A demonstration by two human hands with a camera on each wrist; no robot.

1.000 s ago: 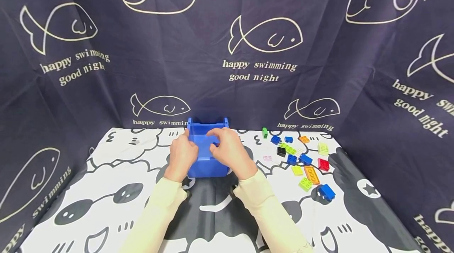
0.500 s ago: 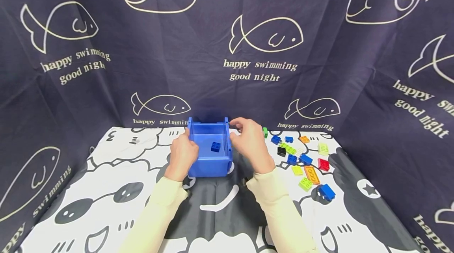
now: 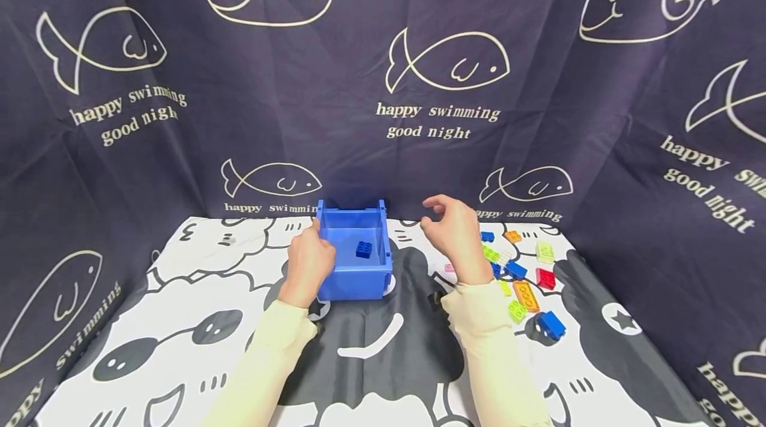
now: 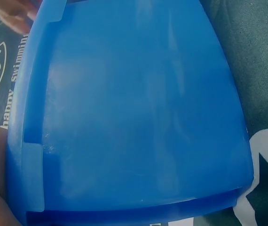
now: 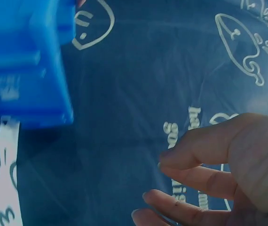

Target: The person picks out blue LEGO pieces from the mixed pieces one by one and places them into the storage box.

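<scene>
The open-topped blue plastic bin (image 3: 353,285) stands near the back of the table. Its floor carries one dark blue toy brick (image 3: 364,249). My left hand (image 3: 308,261) grips the bin's left wall at the rim; the left wrist view shows the bin's blue side (image 4: 143,108) filling most of the picture, with part of that hand at the lower left edge. To the right of the bin, raised over the cloth, is my right hand (image 3: 457,237), fingers loosely bent and nothing between thumb and fingertips (image 5: 148,195). It hides some of the loose bricks behind it.
Loose toy bricks lie scattered on the right: an orange brick (image 3: 526,296), a red brick (image 3: 545,278), a blue brick (image 3: 551,325), a pale yellow brick (image 3: 544,252) and several more. A printed cloth (image 3: 179,320) covers the table, and a dark fabric wall (image 3: 359,161) rises behind.
My right hand has come up out of the bin and moved right, toward the loose bricks; the dark blue brick now shows inside. The left hand keeps its place on the rim.
</scene>
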